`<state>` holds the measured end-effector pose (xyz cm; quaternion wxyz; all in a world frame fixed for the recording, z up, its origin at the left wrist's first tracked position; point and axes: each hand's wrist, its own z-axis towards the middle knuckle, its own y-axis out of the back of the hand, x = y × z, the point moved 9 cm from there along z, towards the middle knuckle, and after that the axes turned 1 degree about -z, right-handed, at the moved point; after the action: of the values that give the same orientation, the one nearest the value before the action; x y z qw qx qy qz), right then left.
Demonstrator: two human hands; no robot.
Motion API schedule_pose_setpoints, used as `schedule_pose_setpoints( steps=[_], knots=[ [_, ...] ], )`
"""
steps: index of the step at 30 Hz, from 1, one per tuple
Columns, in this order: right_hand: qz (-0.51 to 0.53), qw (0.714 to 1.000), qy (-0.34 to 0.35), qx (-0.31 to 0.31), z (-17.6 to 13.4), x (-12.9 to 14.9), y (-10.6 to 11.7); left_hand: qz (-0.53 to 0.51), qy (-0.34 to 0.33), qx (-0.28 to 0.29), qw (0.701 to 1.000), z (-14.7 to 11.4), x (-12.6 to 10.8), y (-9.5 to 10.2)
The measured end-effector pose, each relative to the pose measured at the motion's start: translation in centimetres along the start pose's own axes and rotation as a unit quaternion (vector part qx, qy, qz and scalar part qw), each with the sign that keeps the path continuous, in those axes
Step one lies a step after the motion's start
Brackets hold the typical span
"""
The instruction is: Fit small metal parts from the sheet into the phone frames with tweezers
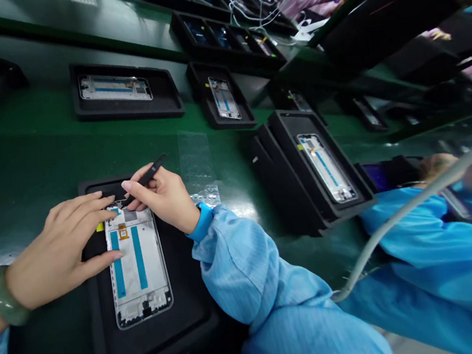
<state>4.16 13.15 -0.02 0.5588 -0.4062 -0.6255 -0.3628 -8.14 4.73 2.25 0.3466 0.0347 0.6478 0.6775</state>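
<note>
A silver phone frame (153, 259) with two blue strips and a small brown flex connector (123, 232) lies in a black foam tray (190, 318) before me. My left hand (72, 235) rests over its upper left side, fingers stretched out, the fingertips at the top corner and the thumb on the left edge. Between thumb and fingers of my right hand (160, 196) is a black pair of tweezers (153, 170), slanting down to the top of the frame. Their tips are mostly hidden by my fingers.
Behind are black trays with similar phone frames, one tray (129, 107) at the back and another (223, 111) right of it. Stacked trays (299, 186) stand to the right. A clear plastic sheet (195, 153) lies near my right hand. A grey cable (415, 198) crosses before a co-worker's blue sleeve (419, 227).
</note>
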Motion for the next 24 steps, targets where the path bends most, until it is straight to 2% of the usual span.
schedule_pose_setpoints(
  steps=[20,24],
  knots=[
    [-0.047,0.999,0.016,-0.014,-0.1,0.3,0.1,0.050,-0.040,-0.012,0.998,0.5,-1.0,0.5],
    [-0.031,0.998,0.032,-0.044,-0.4,1.0,0.5,0.081,-0.039,-0.015,0.996,0.9,-1.9,0.8]
  ],
)
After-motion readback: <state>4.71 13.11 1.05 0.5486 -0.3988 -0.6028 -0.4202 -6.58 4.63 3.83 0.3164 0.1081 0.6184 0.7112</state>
